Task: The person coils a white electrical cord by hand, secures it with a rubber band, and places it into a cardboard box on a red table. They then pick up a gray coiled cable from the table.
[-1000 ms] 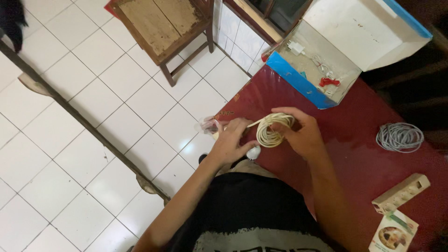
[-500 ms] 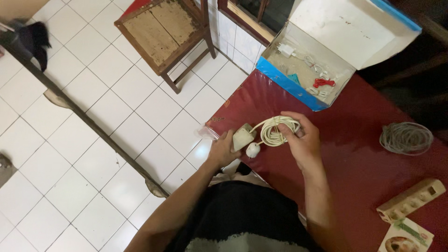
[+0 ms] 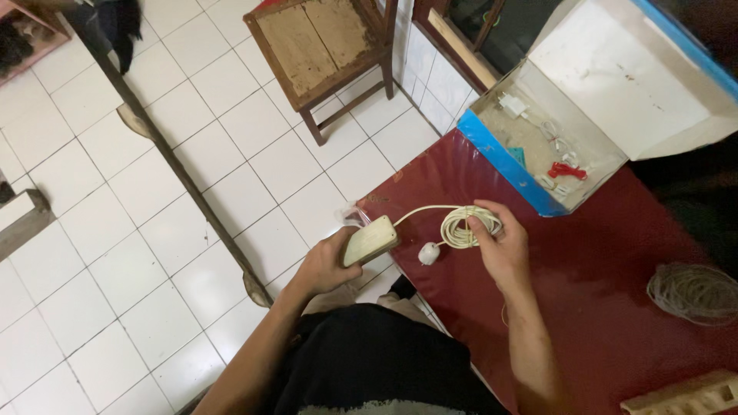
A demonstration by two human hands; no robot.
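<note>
My left hand (image 3: pixel 327 265) grips a cream socket block (image 3: pixel 370 240) just off the left edge of the dark red table (image 3: pixel 615 253). A cream cable runs from the block to a coil of cream cable (image 3: pixel 465 227), which my right hand (image 3: pixel 500 246) pinches above the table. A white plug (image 3: pixel 428 253) dangles from the coil between my two hands. A crumpled clear plastic wrap (image 3: pixel 350 215) sits by the table corner, behind the left hand.
An open blue and white cardboard box (image 3: pixel 553 146) with a charger and small cables stands at the table's far side. A grey wire coil (image 3: pixel 694 292) and a beige power strip (image 3: pixel 684 393) lie at the right. A wooden stool (image 3: pixel 323 46) stands on the white tiled floor.
My left hand has pulled the socket block out to the left, away from the coil, so the cable between them is drawn longer. The right hand still holds the coil.
</note>
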